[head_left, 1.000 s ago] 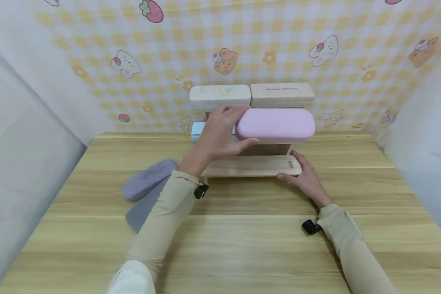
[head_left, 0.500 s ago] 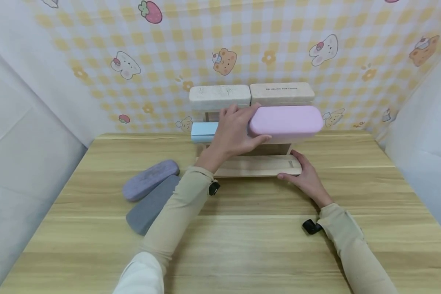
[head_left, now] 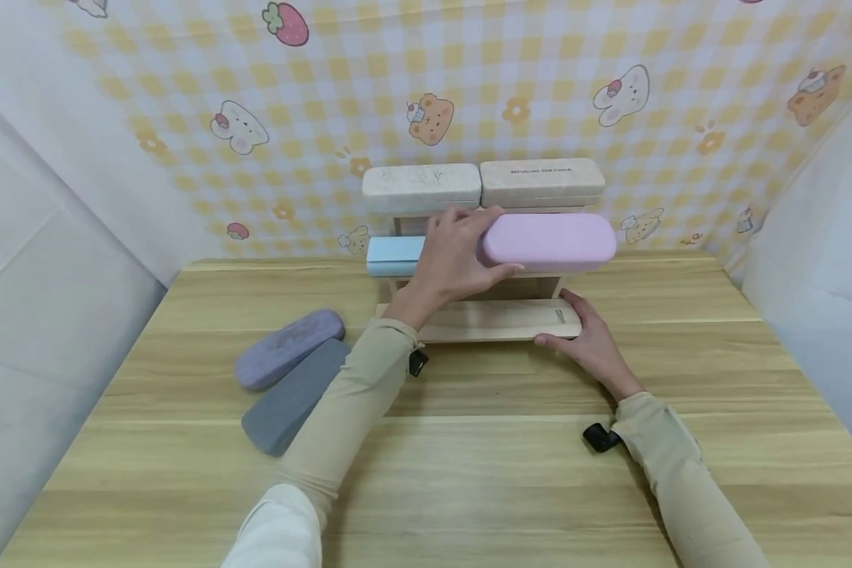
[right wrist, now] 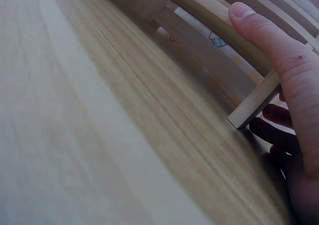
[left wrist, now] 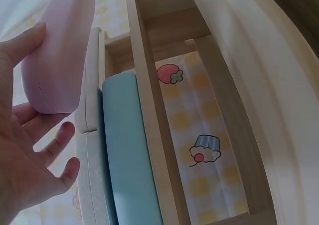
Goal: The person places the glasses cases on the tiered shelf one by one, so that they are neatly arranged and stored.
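A pink glasses case [head_left: 550, 239] is at the right of the middle tier of a stepped wooden rack [head_left: 497, 319]. My left hand [head_left: 457, 256] grips its left end, thumb in front and fingers behind; the left wrist view shows the thumb [left wrist: 30, 40] on its side. Left of it, partly behind that hand, lies a light blue glasses case [head_left: 394, 256] on the same tier. My right hand [head_left: 592, 347] holds the right end of the bottom tier, thumb along its front edge and fingers curled round the end beside the rack's foot [right wrist: 254, 100].
On the top tier a white glasses case [head_left: 422, 185] and a beige one with printed lettering [head_left: 543, 180] stand end to end. A purple case [head_left: 289, 349] and a grey case [head_left: 294, 398] lie on the table left of my left forearm. A checked cloth [head_left: 511, 71] hangs behind.
My left hand has carried the pink case to the right, then lowered it slightly toward the middle tier. The right hand keeps its hold on the rack.
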Motion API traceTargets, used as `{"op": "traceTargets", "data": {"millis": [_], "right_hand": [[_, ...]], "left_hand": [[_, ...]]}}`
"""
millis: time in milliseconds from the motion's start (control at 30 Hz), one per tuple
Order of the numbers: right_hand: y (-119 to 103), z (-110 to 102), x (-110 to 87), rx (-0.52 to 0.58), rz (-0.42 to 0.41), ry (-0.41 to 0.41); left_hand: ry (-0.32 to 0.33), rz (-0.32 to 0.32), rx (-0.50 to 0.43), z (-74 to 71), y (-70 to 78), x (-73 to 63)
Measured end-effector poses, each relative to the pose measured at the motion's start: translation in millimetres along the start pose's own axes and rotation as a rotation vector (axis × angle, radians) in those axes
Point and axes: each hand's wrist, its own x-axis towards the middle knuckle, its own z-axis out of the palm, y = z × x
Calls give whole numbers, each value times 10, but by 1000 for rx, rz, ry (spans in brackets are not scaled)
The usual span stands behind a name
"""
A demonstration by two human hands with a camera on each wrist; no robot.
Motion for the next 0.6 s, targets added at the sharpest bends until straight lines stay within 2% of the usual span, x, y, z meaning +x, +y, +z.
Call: {"op": "traceTargets", "data": {"millis": [300, 600], "right_hand": [[-361, -95, -102, 1, 4, 6], [-388, -50, -106, 19, -13, 4]], "left_hand": [[-55, 9, 7, 81, 63, 110], [-86, -18, 14, 149, 13, 89]]}}
